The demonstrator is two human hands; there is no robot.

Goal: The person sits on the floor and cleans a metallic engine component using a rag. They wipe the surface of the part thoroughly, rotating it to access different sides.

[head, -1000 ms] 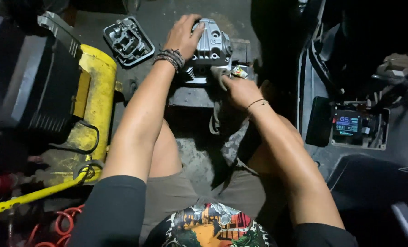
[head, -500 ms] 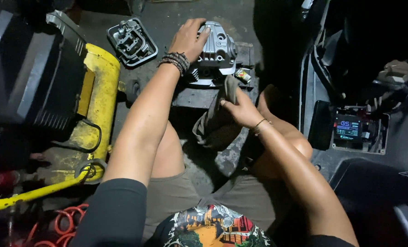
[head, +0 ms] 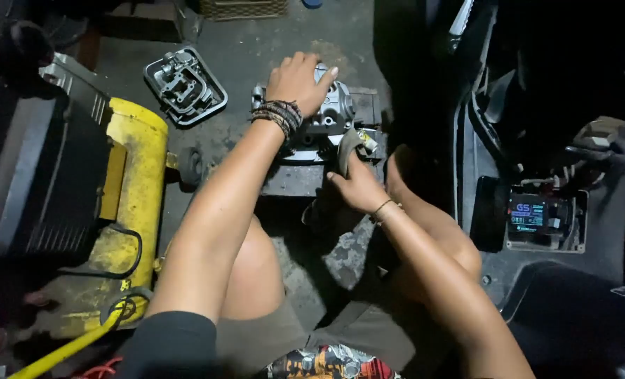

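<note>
Near the far middle of the concrete floor (head: pixel 256 42), a grey cast-metal engine part (head: pixel 323 123) sits on a low dark block (head: pixel 295 181), between the person's knees and a separate grey metal cover (head: pixel 185 85) lying further left. Left hand (head: pixel 297 83) lies palm-down over the top of the casting, fingers spread and draped across it, braided bands at the wrist. Right hand (head: pixel 358 188) pinches a grey rag (head: pixel 347 146) against the casting's near right corner, fingers closed on the cloth. Casting looks heavy, rigid, probably oily; best gripped by its solid outer edges, not the thin fins. Long axis seems to run left to right across the block, open face hidden under the hand. Yellow compressor tank (head: pixel 133 182) lies along the left; small battery (head: pixel 540 219) sits well off right.
</note>
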